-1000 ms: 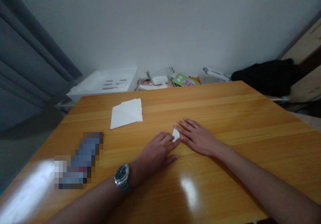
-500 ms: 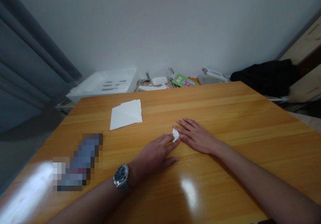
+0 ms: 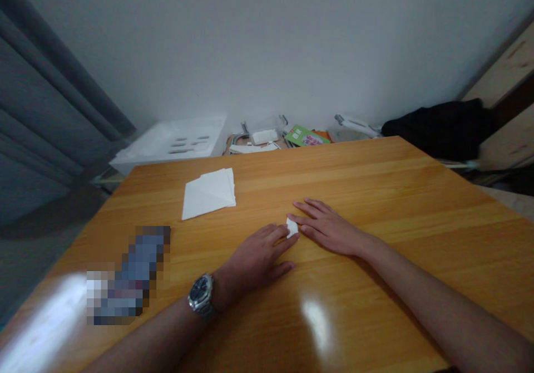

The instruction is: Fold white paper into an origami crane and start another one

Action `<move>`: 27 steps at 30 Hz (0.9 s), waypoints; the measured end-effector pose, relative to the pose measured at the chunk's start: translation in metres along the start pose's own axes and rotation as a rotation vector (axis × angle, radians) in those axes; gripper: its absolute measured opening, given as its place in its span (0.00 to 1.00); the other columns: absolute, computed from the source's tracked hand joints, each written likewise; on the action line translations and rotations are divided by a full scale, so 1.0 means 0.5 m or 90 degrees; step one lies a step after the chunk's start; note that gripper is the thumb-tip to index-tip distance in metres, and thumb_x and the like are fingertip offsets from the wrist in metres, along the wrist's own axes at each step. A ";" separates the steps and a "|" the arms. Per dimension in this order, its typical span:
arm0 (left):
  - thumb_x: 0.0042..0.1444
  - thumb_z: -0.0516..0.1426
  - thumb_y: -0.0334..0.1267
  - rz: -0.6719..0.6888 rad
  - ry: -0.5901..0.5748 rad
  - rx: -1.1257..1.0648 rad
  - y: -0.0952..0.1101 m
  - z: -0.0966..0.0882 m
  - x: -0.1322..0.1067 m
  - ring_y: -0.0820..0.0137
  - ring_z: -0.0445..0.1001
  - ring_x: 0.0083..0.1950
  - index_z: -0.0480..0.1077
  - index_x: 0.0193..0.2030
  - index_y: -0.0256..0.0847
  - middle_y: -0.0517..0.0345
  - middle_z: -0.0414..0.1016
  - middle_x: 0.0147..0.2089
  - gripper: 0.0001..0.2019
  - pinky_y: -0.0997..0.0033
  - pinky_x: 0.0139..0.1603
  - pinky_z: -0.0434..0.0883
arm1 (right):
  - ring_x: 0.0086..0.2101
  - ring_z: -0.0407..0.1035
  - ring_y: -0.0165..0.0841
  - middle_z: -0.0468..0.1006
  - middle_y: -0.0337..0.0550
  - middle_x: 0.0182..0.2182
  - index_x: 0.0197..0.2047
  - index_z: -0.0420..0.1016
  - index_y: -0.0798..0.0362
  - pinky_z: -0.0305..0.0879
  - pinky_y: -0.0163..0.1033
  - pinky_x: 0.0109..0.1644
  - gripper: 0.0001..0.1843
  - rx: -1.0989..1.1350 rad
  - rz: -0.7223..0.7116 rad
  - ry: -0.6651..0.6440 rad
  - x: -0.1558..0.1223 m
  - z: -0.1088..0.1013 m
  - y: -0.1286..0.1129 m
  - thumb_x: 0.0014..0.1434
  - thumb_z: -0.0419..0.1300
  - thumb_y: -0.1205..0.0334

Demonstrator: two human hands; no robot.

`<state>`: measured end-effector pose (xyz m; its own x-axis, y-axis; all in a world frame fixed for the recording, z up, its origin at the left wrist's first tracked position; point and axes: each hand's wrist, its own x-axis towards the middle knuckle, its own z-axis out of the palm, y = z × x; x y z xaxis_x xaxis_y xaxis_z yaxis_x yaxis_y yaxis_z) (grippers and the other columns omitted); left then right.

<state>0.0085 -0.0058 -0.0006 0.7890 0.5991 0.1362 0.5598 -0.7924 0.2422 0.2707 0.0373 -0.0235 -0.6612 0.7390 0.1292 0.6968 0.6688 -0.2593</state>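
A small folded piece of white paper (image 3: 292,227) lies on the wooden table between my two hands. My left hand (image 3: 259,257) rests flat on its left and lower edges, fingers stretched and thumb apart. My right hand (image 3: 334,231) lies palm down with spread fingers; its index fingertip touches the paper's upper edge. Part of the paper is hidden under the left fingers. Farther back to the left, several white paper sheets (image 3: 208,194) lie in an overlapping stack. A metal watch (image 3: 201,292) is on my left wrist.
A blurred-out dark object (image 3: 139,267) lies on the left side of the wooden table (image 3: 375,178). Behind the far edge are a white tray (image 3: 154,145), a green booklet (image 3: 302,135) and loose items. Black cloth (image 3: 438,128) is at the back right.
The paper's right outline looks more angular than before. Both hands stay nearly in place, with small finger shifts; the view has moved slightly.
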 end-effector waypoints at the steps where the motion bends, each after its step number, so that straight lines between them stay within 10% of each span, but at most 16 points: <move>1: 0.66 0.55 0.48 0.002 0.002 0.005 -0.002 0.001 0.000 0.55 0.67 0.63 0.62 0.67 0.40 0.45 0.68 0.63 0.26 0.52 0.66 0.66 | 0.70 0.48 0.46 0.56 0.41 0.71 0.70 0.62 0.38 0.49 0.59 0.71 0.25 0.000 -0.001 0.002 0.000 0.001 0.000 0.73 0.44 0.50; 11: 0.67 0.55 0.46 -0.014 0.036 0.014 -0.008 0.005 0.001 0.60 0.68 0.62 0.65 0.66 0.45 0.49 0.71 0.59 0.23 0.47 0.73 0.55 | 0.67 0.55 0.46 0.65 0.44 0.67 0.65 0.70 0.38 0.55 0.60 0.68 0.21 0.026 -0.002 0.082 0.006 0.010 -0.003 0.72 0.50 0.52; 27: 0.67 0.55 0.38 -0.113 0.183 -0.093 -0.031 0.010 0.009 0.63 0.73 0.52 0.72 0.54 0.42 0.52 0.77 0.52 0.11 0.58 0.57 0.70 | 0.62 0.61 0.48 0.72 0.49 0.61 0.53 0.81 0.42 0.56 0.62 0.65 0.15 0.091 0.047 0.179 0.023 0.025 -0.033 0.63 0.63 0.55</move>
<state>0.0046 0.0089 -0.0086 0.5683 0.7497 0.3391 0.6232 -0.6612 0.4176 0.2480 0.0335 -0.0299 -0.4937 0.7918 0.3595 0.6806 0.6092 -0.4070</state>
